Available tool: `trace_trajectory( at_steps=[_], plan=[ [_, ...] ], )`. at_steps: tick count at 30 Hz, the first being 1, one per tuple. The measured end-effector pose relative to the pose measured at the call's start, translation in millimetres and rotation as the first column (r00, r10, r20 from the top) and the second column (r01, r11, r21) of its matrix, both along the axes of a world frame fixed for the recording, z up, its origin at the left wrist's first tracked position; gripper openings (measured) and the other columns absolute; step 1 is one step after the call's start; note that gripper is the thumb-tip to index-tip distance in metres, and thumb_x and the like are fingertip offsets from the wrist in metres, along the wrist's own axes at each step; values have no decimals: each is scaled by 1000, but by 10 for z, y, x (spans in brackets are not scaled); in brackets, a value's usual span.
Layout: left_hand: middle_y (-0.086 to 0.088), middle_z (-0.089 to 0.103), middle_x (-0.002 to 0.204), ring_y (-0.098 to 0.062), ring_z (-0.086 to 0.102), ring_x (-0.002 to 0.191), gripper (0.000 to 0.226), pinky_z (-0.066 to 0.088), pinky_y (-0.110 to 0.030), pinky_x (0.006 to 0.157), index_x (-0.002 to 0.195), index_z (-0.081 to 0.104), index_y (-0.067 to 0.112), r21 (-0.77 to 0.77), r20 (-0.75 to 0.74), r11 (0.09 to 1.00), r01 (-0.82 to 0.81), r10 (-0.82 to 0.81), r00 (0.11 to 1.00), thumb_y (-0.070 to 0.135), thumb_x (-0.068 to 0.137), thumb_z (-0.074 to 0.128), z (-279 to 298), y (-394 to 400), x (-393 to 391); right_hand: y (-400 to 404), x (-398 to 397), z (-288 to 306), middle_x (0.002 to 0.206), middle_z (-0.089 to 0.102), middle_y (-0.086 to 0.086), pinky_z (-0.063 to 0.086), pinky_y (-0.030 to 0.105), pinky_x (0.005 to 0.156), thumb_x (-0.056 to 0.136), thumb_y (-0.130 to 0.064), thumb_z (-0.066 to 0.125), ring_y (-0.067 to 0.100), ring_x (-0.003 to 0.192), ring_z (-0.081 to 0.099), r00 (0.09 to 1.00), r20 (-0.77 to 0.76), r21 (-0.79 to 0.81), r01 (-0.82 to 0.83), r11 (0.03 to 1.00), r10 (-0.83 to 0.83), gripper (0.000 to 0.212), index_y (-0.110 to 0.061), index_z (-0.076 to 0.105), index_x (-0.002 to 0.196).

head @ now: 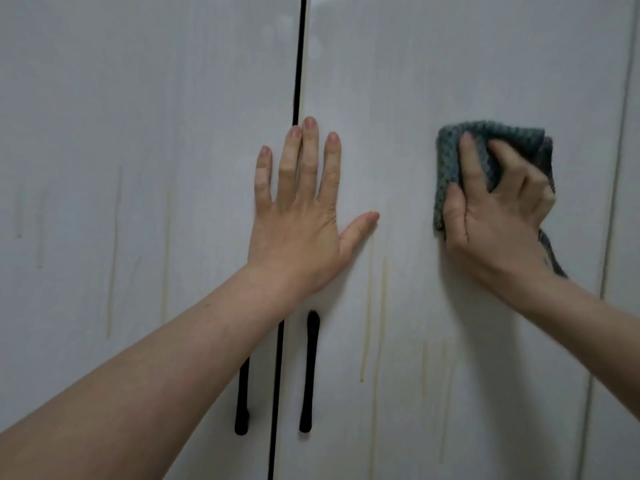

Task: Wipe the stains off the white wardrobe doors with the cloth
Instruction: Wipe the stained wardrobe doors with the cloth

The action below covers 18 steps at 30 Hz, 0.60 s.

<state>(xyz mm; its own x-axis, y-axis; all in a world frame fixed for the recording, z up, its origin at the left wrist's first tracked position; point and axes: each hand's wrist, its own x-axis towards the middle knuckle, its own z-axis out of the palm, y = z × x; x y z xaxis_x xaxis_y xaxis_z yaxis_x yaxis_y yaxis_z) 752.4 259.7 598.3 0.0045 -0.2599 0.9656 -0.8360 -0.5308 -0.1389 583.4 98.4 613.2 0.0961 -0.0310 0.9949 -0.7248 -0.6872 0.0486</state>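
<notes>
Two white wardrobe doors fill the view, the left door (138, 133) and the right door (398, 81), split by a dark vertical gap. My left hand (301, 209) lies flat with straight, spread fingers on the right door beside the gap. My right hand (498, 213) grips a folded grey-green textured cloth (450, 161) and presses it against the right door at mid height. Yellowish drip stains (382, 306) run down the right door below both hands. Fainter yellow and grey streaks (114, 254) mark the left door.
Two black vertical bar handles sit low on either side of the gap, the left handle (242, 403) partly hidden by my left forearm and the right handle (310, 372) in full sight. A further panel edge (620, 168) runs down the far right.
</notes>
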Motion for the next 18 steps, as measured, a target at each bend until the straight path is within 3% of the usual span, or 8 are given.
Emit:
trace_trajectory(
  at_steps=[4, 6, 10, 15, 18],
  plan=[
    [-16, -12, 165, -31, -11, 152, 93, -3, -55, 122, 157, -8, 10, 1, 6, 1000, -11, 11, 1000, 73, 93, 14, -4, -1, -5, 152, 107, -938, 143, 29, 15, 26, 53, 104, 100, -44, 26, 37, 119, 34, 992, -121, -103, 30, 994, -43, 58, -22, 28, 153],
    [-16, -12, 165, -31, -11, 152, 93, -2, -55, 122, 157, -8, 9, -4, 9, 1000, -13, 13, 1000, 73, 93, 14, -4, -6, -1, 165, 102, -1115, 140, 31, 14, 27, 52, 103, 100, -45, 26, 36, 116, 34, 985, -165, -137, 26, 990, -49, 57, -22, 31, 152],
    [-17, -9, 165, -32, -8, 153, 94, 0, -56, 122, 158, -5, 9, -8, 25, 1000, 2, -2, 1000, 73, 93, 16, -9, -12, 6, 80, 6, -713, 139, 33, 11, 30, 47, 100, 99, -48, 34, 34, 113, 38, 973, -208, -276, 35, 961, -95, 57, -26, 34, 152],
    [-16, -7, 165, -31, -6, 153, 93, 1, -55, 122, 158, -2, 9, -25, 30, 1000, -11, 12, 999, 72, 93, 17, 6, -12, -3, -29, -54, 306, 138, 19, 1, 22, 42, 100, 97, -51, 29, 25, 118, 25, 994, -101, -160, 16, 987, -32, 60, -30, 27, 153],
    [-16, -7, 165, -31, -7, 153, 93, 0, -55, 122, 158, -2, 8, -18, 28, 1000, -15, 15, 999, 72, 93, 17, -1, -12, -15, -38, 13, 337, 137, 18, 0, 20, 42, 101, 97, -49, 25, 24, 118, 23, 999, -48, -132, 12, 991, -18, 59, -30, 24, 154]
  ],
)
